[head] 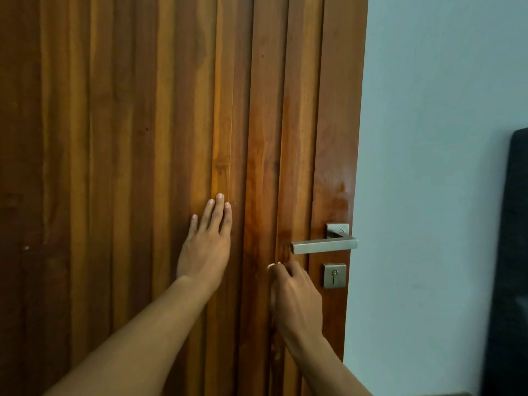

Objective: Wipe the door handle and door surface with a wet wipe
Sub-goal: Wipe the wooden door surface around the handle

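Left of the handle (324, 247), the left hand (207, 247) lies flat, fingers straight, likely steadying the door (128, 138). Just below-left, the right hand (294, 292) clenches the wipe (273, 265) against it.

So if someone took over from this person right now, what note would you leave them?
Left hand: flat, fingers straight, pressing on the door.
Right hand: fingers curled round the white wet wipe, against the wood just below the free end of the door handle, left of the keyhole plate.
Done: a damp sheen above and left of the handle suggests that patch was wiped.
Left: most of the door looks dry. I cannot tell whether the handle has been wiped.
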A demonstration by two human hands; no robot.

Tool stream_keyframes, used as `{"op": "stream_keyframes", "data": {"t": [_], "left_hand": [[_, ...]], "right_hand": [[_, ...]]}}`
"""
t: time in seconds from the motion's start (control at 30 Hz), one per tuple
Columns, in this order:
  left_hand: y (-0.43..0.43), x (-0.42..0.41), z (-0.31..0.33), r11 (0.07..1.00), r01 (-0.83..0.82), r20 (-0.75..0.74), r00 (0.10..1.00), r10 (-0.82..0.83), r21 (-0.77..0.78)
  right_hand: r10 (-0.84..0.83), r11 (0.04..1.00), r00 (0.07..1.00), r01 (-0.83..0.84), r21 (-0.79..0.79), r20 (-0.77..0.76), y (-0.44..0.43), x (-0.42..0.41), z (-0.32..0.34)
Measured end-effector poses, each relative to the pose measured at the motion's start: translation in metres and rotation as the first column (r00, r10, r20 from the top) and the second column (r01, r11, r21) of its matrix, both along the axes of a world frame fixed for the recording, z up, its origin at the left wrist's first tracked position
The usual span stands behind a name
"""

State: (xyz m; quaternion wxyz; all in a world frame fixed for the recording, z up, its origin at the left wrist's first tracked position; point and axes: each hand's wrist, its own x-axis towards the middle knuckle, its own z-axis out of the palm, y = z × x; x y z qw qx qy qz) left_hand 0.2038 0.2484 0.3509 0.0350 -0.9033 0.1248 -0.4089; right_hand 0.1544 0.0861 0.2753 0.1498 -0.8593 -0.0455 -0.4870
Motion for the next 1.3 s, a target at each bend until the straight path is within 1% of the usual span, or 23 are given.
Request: {"op": "stream_keyframes", "data": {"t": [0.07,0.13,0.27,0.37,0.43,0.5,0.57,0.67,0.83,0.97,1.3], "left_hand": [[0.000,0.003,-0.003,1.000,0.012,0.015,1.000,-0.012,-0.011],[0.002,0.006,-0.004,1.000,0.026,0.020,0.999,-0.025,-0.013],[0.002,0.009,-0.004,0.999,0.047,0.030,0.998,-0.047,-0.009],[0.004,0.010,-0.003,0.999,0.051,0.038,0.998,-0.051,0.001],[0.004,0.012,-0.003,0.998,0.056,0.040,0.998,-0.056,0.010],[0.005,0.013,-0.003,0.998,0.057,0.044,0.997,-0.057,0.008],[0.005,0.013,-0.003,0.998,0.058,0.054,0.997,-0.058,0.000],[0.004,0.013,-0.002,0.999,0.055,0.053,0.997,-0.054,-0.004],[0.003,0.013,-0.005,0.997,0.068,0.066,0.996,-0.066,-0.026],[0.003,0.011,-0.005,0.997,0.075,0.055,0.996,-0.074,-0.029],[0.000,0.011,-0.006,0.997,0.065,0.061,0.996,-0.062,-0.048]], "right_hand": [[0.024,0.992,0.999,-0.028,0.121,0.035,-0.014,0.008,-0.016],[0.042,0.978,0.994,-0.062,0.199,0.106,-0.022,0.018,-0.024],[0.083,0.961,0.960,-0.148,0.233,0.268,-0.020,0.034,-0.015],[0.077,0.964,0.948,-0.150,0.220,0.308,-0.017,0.047,-0.005],[0.040,0.986,0.971,-0.077,0.149,0.234,-0.015,0.056,-0.008],[0.001,1.000,0.989,-0.004,0.024,0.147,-0.013,0.058,-0.016],[-0.016,0.997,0.995,0.023,-0.073,0.097,-0.015,0.057,-0.018],[-0.024,0.987,0.999,0.029,-0.160,0.037,-0.019,0.056,-0.008],[-0.056,0.968,0.997,0.042,-0.249,-0.052,-0.024,0.054,-0.009],[-0.063,0.947,0.993,0.028,-0.319,-0.100,-0.031,0.046,-0.023],[-0.108,0.924,0.982,0.042,-0.380,-0.153,-0.037,0.034,-0.074]]}}
